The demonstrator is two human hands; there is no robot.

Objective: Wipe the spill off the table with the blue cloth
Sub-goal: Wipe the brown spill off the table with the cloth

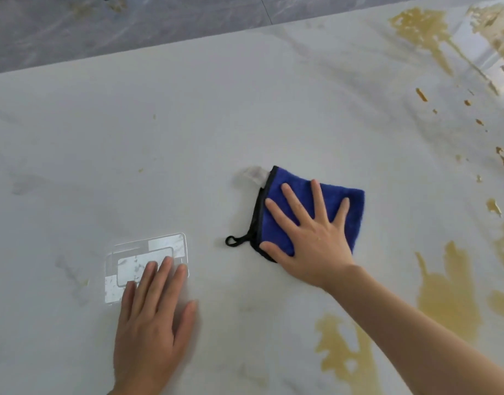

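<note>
- Right hand is flat on the cloth, fingers spread wide, palm pressing it onto the table. Not gripping or bunching it, just pinning it down like you do mid-wipe.
- Cloth sits about mid-table, folded into a rough square, black trim and a little hanging loop poking out on its left side, and a pale tag at the top left corner.
- Left hand is empty, flat on the table well off to the left, fingers loosely together. Looks like it's just bracing. There's a bright window reflection on the surface right at its fingertips.
- The spill is yellowish-brown stuff, and nearly all of it is to the right of the cloth: big patches near the bottom right, drips and flecks up the right side, another big smear in the far right corner. The patch under and left of the cloth looks mostly clean, just a couple of tiny specks.
- So I'd say wiping is underway but far from done.
- Next move, my guess: slide the cloth right into the nearest patches, keep the palm pressure on, and probably refold once that face gets soaked so it doesn't just smear around.
</note>
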